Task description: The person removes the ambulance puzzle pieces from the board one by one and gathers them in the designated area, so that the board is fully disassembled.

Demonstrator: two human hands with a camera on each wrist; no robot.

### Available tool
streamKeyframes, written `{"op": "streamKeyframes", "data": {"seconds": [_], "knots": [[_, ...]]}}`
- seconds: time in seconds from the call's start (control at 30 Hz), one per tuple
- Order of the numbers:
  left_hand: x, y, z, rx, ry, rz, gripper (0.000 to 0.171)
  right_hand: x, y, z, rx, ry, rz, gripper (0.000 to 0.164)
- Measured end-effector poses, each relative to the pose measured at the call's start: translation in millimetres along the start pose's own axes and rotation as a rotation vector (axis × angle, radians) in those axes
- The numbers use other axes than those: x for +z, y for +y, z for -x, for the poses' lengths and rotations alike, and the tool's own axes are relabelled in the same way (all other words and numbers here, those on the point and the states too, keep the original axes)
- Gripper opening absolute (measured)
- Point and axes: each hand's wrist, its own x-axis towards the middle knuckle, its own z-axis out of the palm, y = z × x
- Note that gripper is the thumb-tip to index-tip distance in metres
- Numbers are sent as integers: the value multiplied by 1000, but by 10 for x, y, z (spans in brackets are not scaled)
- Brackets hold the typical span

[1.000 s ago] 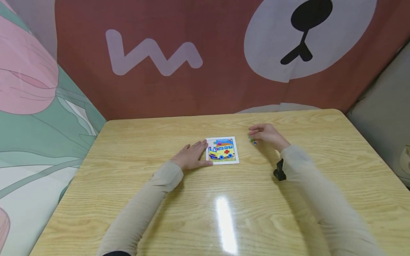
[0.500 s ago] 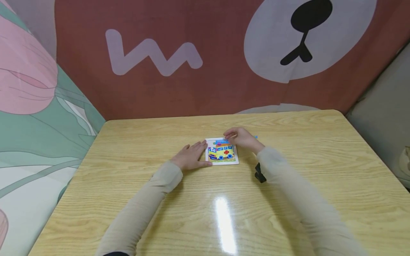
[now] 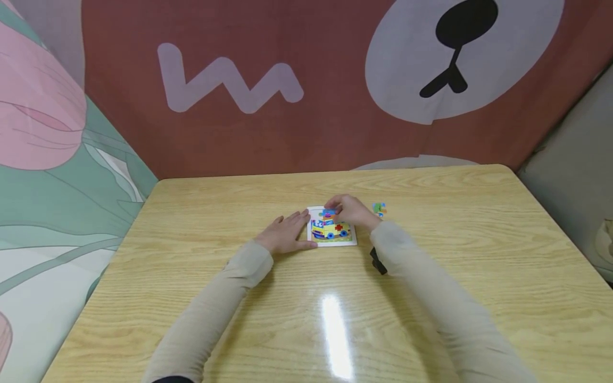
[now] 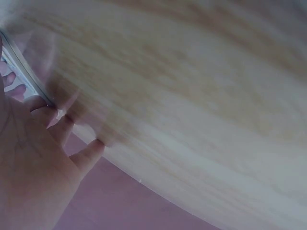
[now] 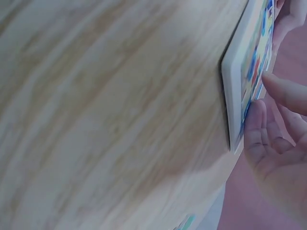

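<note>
The puzzle [image 3: 331, 232] is laid flat on the desk [image 3: 215, 319], between the two hands, its picture turned up. Since its outline is nearly square, no long axis is offered; its sides are set roughly in line with those of the desk.

Its left side is bordered by the left hand [image 3: 286, 232]. The fingers there are held spread and mostly straight, with the thumb placed at the near left corner; nothing is gripped, and the frame seems to be steadied by them.

The far right part of the puzzle is covered by the right hand [image 3: 353, 211]. Its fingers are bent downward, and in the right wrist view the thumb and forefinger are seen close together at the picture's face. Whether a piece is pinched between them cannot be told.

At the far left corner of the picture a pale patch [image 3: 314, 213] is shown, judged to be unfilled. It is found leftward of the right fingers and just beside the left fingertips, so any placing there would call for a leftward shift. The loose pieces [image 3: 379, 208] are left on the opposite side, right of the puzzle, and are more easily reached by the right hand.
</note>
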Motion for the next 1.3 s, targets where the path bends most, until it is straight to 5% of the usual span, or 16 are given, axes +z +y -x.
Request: {"op": "streamKeyframes", "data": {"seconds": [0.53,1.3], "knots": [[7,-7,1,7,2,-12,87,7,-48,-53,-66,-27,154,43],[10,0,3,1,9,-13,88,5,18,-116,-61,-48,102,47]]}}
